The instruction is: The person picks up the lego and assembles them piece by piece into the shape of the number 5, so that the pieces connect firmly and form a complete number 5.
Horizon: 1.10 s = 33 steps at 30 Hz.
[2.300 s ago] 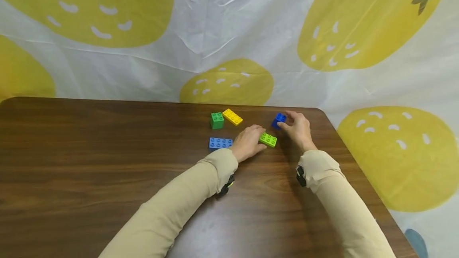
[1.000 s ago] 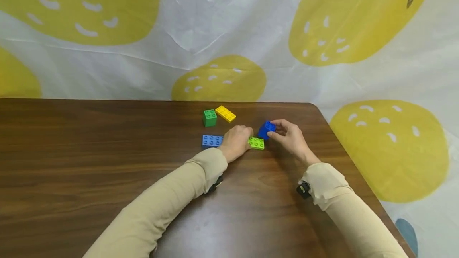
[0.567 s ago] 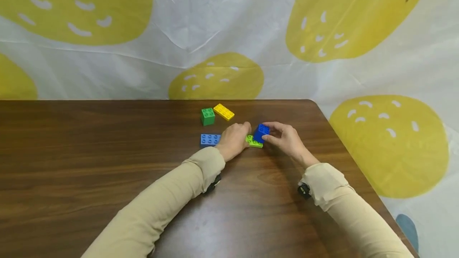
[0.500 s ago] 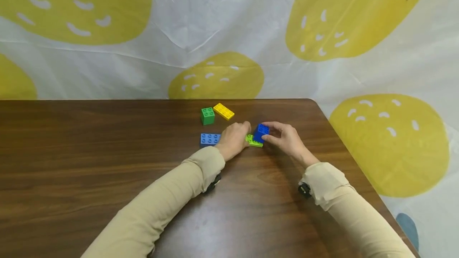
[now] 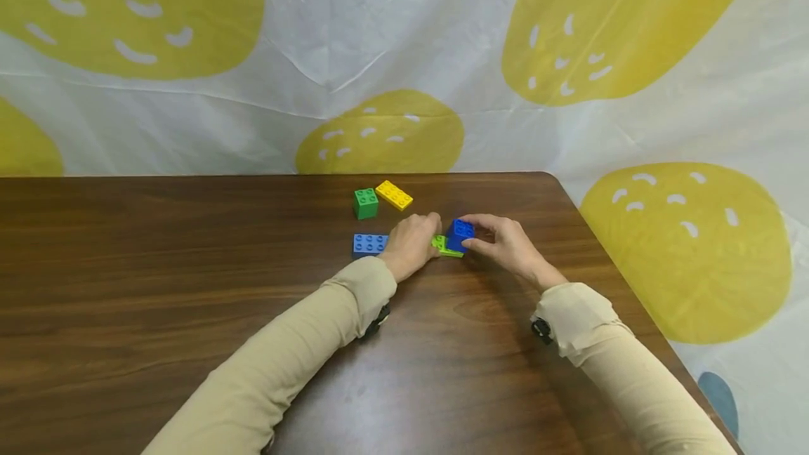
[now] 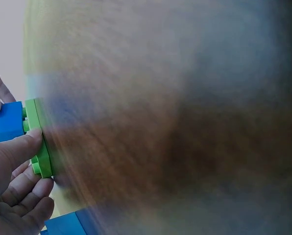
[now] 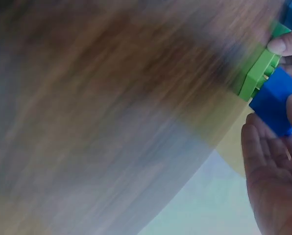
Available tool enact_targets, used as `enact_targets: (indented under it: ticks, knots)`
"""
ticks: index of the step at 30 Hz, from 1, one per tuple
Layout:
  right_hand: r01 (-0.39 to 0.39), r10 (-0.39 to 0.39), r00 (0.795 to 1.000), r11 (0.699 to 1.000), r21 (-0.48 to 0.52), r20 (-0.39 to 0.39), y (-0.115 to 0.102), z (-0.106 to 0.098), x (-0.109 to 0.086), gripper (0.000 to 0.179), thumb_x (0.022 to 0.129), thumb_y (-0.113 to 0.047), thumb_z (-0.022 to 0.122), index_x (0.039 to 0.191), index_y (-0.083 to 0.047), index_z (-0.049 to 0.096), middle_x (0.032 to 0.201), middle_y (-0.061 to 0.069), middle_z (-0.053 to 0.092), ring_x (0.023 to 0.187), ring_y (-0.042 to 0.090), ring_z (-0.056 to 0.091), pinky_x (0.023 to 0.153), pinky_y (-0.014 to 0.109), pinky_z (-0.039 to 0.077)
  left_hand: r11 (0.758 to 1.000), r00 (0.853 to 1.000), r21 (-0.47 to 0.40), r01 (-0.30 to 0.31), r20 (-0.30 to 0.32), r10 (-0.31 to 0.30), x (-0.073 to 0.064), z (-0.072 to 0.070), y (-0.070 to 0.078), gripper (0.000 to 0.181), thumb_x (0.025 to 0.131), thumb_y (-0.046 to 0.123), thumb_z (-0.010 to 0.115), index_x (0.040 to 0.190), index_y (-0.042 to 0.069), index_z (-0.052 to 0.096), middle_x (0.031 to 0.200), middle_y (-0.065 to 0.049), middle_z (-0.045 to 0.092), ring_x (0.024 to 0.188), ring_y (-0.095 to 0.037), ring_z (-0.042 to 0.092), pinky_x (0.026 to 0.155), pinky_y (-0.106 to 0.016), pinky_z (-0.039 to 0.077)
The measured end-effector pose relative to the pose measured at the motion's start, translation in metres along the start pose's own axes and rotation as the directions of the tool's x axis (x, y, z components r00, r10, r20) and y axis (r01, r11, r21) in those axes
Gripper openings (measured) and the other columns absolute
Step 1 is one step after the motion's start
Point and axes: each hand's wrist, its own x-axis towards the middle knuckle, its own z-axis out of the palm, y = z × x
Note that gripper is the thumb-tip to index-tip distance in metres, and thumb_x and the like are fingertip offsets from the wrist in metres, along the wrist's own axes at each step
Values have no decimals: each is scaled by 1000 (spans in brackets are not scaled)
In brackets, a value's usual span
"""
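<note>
My left hand (image 5: 411, 244) pinches the left end of a flat lime-green toy brick (image 5: 446, 248) low over the table, thumb on its near side. Dark blue and square, a second brick (image 5: 460, 234) is held by the thumb and fingers of my right hand (image 5: 508, 244). It sits over the right end of the lime brick, upright. Both wrist views show green studs between the dark blue brick (image 7: 277, 98) and the lime brick (image 6: 39, 142), so some stud height is exposed. A lighter blue long brick (image 5: 369, 244) lies left of my left hand, which hides its right end.
Behind the hands, a green square brick (image 5: 365, 203) stands beside a flat yellow brick (image 5: 395, 195). The wooden table (image 5: 189, 286) ends at a white curtain (image 5: 404, 34) with yellow fruit shapes at the back and right.
My right hand has lifted the dark blue brick and carried it left and nearer, onto the lime brick. My left hand has closed its fingers on the lime brick. Lately both hands barely move.
</note>
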Motion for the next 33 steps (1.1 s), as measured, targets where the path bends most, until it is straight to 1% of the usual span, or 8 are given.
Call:
enact_targets:
  ticks: [5, 10, 13, 17, 22, 25, 30, 33]
  knots:
    - [39, -39, 999, 999, -11, 18, 3, -1, -1, 36, 85, -4, 68, 119, 5, 60, 112, 22, 64, 97, 31, 64, 81, 39, 53, 1000, 1000, -9, 4, 14, -4, 1, 0, -1, 30, 80, 20, 76, 102, 7, 60, 99, -8, 68, 89, -23, 64, 78, -35, 52]
    - [91, -89, 995, 994, -64, 39, 3, -3, 1, 36, 84, -6, 69, 119, 4, 61, 113, 20, 65, 101, 31, 63, 84, 43, 52, 1000, 999, -15, 13, 33, -12, 1, 0, -1, 31, 81, 21, 75, 104, 8, 61, 103, -7, 68, 91, -22, 64, 80, -34, 52]
    - [137, -132, 990, 984, -110, 58, 1, -5, 3, 37, 84, -6, 70, 119, 2, 62, 111, 18, 66, 101, 30, 63, 85, 44, 51, 1000, 999, -17, 13, 31, -13, 2, -1, -1, 30, 81, 20, 75, 103, 8, 61, 101, -7, 68, 89, -22, 64, 79, -34, 52]
    - [193, -181, 980, 967, -166, 83, -3, -8, 5, 39, 83, -5, 70, 120, 1, 62, 106, 17, 67, 97, 28, 63, 83, 44, 51, 1000, 1000, -23, 9, 21, -8, 2, 0, -2, 28, 81, 20, 75, 102, 8, 60, 99, -7, 68, 87, -22, 63, 78, -34, 52]
    - [201, -180, 977, 958, -205, 117, -6, -10, 5, 40, 84, -6, 70, 121, 2, 61, 104, 17, 66, 94, 27, 63, 79, 42, 52, 1000, 1000, -25, 16, 27, -15, 2, 0, -1, 28, 81, 20, 75, 102, 8, 60, 100, -7, 68, 87, -22, 64, 78, -34, 52]
    - [212, -181, 973, 946, -245, 143, -9, -11, 6, 40, 84, -7, 69, 122, 2, 60, 102, 16, 66, 90, 26, 64, 75, 40, 53, 1000, 999, -22, 14, 32, -13, 2, -1, 0, 28, 81, 21, 75, 102, 8, 60, 100, -7, 68, 88, -22, 64, 78, -34, 52]
    - [249, -193, 962, 909, -334, 191, -17, -14, 11, 37, 83, -5, 70, 118, 4, 62, 96, 15, 66, 84, 24, 64, 71, 37, 54, 1000, 999, -17, 15, 37, -14, 2, -1, 1, 28, 82, 21, 74, 102, 8, 60, 100, -6, 67, 89, -22, 64, 78, -34, 52]
    - [249, -173, 960, 887, -390, 220, -23, -15, 14, 35, 83, -6, 70, 115, 5, 63, 93, 15, 66, 81, 23, 64, 69, 34, 54, 1000, 999, -15, 18, 39, -17, 2, -1, 1, 28, 82, 21, 74, 102, 9, 60, 100, -6, 67, 89, -23, 64, 79, -35, 52]
